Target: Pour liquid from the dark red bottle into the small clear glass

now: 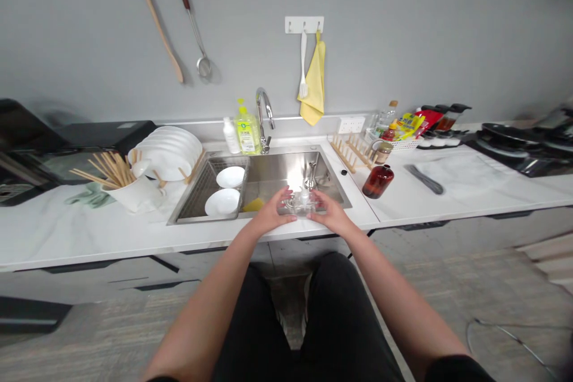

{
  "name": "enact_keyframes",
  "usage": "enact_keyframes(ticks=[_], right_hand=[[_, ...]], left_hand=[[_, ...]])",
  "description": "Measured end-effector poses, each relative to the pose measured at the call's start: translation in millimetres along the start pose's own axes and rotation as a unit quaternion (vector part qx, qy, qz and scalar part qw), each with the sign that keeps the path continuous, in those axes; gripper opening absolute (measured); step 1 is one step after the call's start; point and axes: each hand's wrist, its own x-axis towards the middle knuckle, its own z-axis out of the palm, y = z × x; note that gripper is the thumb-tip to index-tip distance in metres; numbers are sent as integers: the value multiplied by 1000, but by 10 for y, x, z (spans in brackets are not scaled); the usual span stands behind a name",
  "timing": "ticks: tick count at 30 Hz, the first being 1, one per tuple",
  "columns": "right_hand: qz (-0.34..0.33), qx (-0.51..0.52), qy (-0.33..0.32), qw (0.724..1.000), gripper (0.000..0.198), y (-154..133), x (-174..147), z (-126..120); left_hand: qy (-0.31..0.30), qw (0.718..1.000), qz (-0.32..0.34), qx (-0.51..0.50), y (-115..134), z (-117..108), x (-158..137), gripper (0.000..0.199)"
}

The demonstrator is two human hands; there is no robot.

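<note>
Clear container (304,207) sits between a person's two bare hands at the middle of the sink's front edge, where a marble-patterned surface (111,245) meets the steel sink (273,167). Whether it rests on that edge or is held just above it cannot be told from overhead, and its contents, if any, are too blurred to make out. The step in hand appears to be a two-handed hold; any lift or turn would call for both hands to move together, with steady pressure from each side so that the smooth-looking walls do not slip.

The left hand (275,212) and right hand (331,212) face each other, fingers bent and clamped on opposite sides of the container, thumbs toward the surface's front edge. Both forearms reach forward from the body and converge over that edge, elbows wide and low.

Right of the sink, an amber bottle (378,182) stands near the seam in the surface, with a small black cap-like piece (344,172) by the sink's right edge. Two white bowls (222,202) occupy the sink's left side, a yellow cloth or sponge (253,205) just beside them.
</note>
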Motion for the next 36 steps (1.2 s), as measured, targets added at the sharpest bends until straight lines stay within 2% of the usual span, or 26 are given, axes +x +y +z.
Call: enact_keyframes(ticks=[2,4,7,9,11,13,15,18,21,23,29,33,36], right_hand=[[-8,24,-23,999,93,-76,6,191],[-12,44,-41,998,98,-162,31,379],[-30,52,-59,996,104,-290,66,571],[-43,33,-46,997,94,-333,76,605],[-44,0,-15,999,75,-307,81,569],[-41,-41,16,998,58,-215,91,498],[-43,-82,32,995,46,-92,107,428],[-36,-112,52,992,38,53,137,377],[-21,-107,66,992,37,110,155,375],[-19,-102,69,992,37,120,151,376],[-11,-87,89,992,36,146,108,334],[-6,-80,90,993,34,164,103,316],[-7,-78,90,993,33,161,103,315]], left_hand=[[19,1000,0,-6,61,47,-81,96],[49,999,-5,-6,89,-9,-208,85],[135,990,-27,23,68,-296,-481,78],[238,968,-52,61,35,-594,-708,74],[352,927,-79,102,14,-940,-959,73],[452,875,-112,133,16,-1295,-1222,76],[529,819,-144,170,34,-1620,-1476,81],[607,734,-181,244,34,-1988,-1791,81],[640,682,-219,277,-49,-2191,-1979,79],[649,670,-224,284,-137,-2257,-2040,80],[652,667,-236,271,-344,-2409,-2150,81],[656,656,-260,267,-443,-2599,-2245,77],[655,660,-267,254,-523,-2778,-2297,75]])
